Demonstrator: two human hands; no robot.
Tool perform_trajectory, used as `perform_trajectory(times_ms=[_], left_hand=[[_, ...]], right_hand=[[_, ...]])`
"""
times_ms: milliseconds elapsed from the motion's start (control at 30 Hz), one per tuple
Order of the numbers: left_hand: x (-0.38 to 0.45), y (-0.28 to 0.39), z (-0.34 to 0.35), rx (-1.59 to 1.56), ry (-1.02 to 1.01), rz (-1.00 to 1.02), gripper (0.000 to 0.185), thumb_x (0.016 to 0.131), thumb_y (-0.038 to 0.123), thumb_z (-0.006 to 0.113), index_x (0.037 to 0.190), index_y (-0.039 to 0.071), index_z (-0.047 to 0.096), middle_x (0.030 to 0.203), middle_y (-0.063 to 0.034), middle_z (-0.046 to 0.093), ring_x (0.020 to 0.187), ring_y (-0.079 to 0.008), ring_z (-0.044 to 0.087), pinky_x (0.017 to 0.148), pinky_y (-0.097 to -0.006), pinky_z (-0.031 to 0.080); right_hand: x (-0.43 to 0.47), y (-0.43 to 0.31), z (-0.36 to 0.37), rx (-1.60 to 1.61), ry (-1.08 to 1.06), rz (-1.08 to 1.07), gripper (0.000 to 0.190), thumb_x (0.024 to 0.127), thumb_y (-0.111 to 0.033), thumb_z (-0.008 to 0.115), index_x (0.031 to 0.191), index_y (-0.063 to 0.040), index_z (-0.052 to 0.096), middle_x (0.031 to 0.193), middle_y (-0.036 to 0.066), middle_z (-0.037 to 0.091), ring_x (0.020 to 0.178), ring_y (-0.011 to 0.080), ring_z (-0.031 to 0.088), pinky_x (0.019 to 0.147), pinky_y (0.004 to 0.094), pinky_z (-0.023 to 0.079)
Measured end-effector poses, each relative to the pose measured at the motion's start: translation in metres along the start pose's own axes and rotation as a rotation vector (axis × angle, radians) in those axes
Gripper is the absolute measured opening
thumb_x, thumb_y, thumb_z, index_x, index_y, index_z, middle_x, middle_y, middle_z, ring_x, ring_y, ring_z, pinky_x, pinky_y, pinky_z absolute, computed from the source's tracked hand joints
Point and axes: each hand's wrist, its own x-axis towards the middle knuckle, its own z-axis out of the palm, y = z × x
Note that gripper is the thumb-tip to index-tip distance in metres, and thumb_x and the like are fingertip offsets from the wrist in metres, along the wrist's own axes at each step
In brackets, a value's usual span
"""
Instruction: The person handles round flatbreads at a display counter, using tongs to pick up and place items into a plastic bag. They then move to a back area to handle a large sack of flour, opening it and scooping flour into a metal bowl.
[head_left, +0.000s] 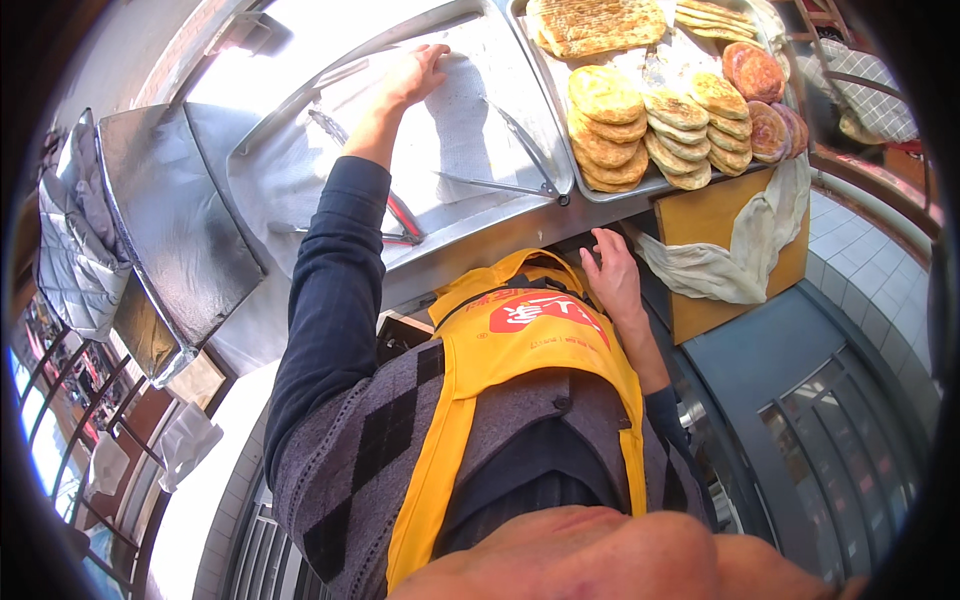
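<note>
My left hand (417, 75) reaches over the far part of a metal tray (480, 214) lined with a white sheet (465, 97). Its fingers are slightly curled and I see nothing held in them; whether they touch the sheet I cannot tell. Metal tongs (529, 142) lie spread on the lining, hinge towards me. A second pair of tongs with a red part (405, 217) lies partly hidden behind my left forearm. My right hand (615, 274) is in front of the yellow apron (517, 330), just below the tray edge, fingers apart and holding nothing.
To the right, a tray (600, 196) bears several stacks of round flatbreads (607, 127) and a large flatbread slab (600, 26). A white cloth (720, 255) drapes over a brown board (686, 315). At left stand a foil-covered box (172, 217) and a quilted silver cover (79, 247).
</note>
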Motion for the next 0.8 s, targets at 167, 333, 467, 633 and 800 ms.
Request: perform_trajectory(times_ms=[167, 333, 467, 633, 800], left_hand=[[0.001, -0.030, -0.001, 0.103, -0.036, -0.187, 0.037, 0.083, 0.016, 0.067, 0.119, 0.010, 0.064, 0.104, -0.0102, 0.067, 0.093, -0.0292, 0.066, 0.086, -0.0384, 0.052], [-0.011, -0.025, 0.003, 0.126, 0.123, 0.015, 0.030, 0.083, 0.015, 0.066, 0.113, 0.011, 0.068, 0.103, -0.0099, 0.069, 0.094, -0.0289, 0.067, 0.086, -0.0374, 0.053], [-0.006, -0.041, 0.007, 0.059, 0.097, 0.112, 0.028, 0.082, 0.013, 0.065, 0.110, 0.012, 0.069, 0.102, -0.0081, 0.069, 0.095, -0.0280, 0.067, 0.085, -0.0371, 0.053], [-0.001, -0.040, -0.006, 0.122, -0.011, 0.186, 0.021, 0.084, 0.014, 0.066, 0.104, 0.011, 0.071, 0.099, -0.0083, 0.068, 0.092, -0.0282, 0.066, 0.084, -0.0377, 0.053], [-0.001, -0.033, -0.013, 0.233, -0.063, 0.180, 0.014, 0.086, 0.017, 0.064, 0.096, 0.010, 0.071, 0.094, -0.0099, 0.068, 0.088, -0.0291, 0.066, 0.079, -0.0394, 0.053]], right_hand=[[0.009, -0.003, -0.004, -0.014, 0.014, -0.010, 0.037, 0.087, -0.016, 0.067, 0.119, 0.001, 0.057, 0.115, 0.019, 0.059, 0.088, 0.0323, 0.065, 0.077, 0.0400, 0.054], [0.010, 0.001, 0.001, -0.017, 0.034, -0.040, 0.036, 0.086, -0.011, 0.068, 0.118, 0.002, 0.057, 0.111, 0.016, 0.060, 0.084, 0.0277, 0.064, 0.075, 0.0379, 0.053], [0.013, 0.000, 0.001, -0.033, 0.020, -0.061, 0.036, 0.086, -0.011, 0.068, 0.118, 0.002, 0.057, 0.111, 0.017, 0.060, 0.085, 0.0278, 0.064, 0.075, 0.0377, 0.054], [0.012, -0.003, -0.002, -0.032, 0.001, -0.024, 0.036, 0.086, -0.011, 0.068, 0.118, 0.002, 0.057, 0.112, 0.017, 0.061, 0.085, 0.0279, 0.065, 0.076, 0.0374, 0.054], [0.011, -0.007, -0.004, -0.025, 0.009, -0.029, 0.036, 0.086, -0.011, 0.067, 0.118, 0.002, 0.058, 0.111, 0.017, 0.061, 0.085, 0.0280, 0.065, 0.075, 0.0375, 0.054]])
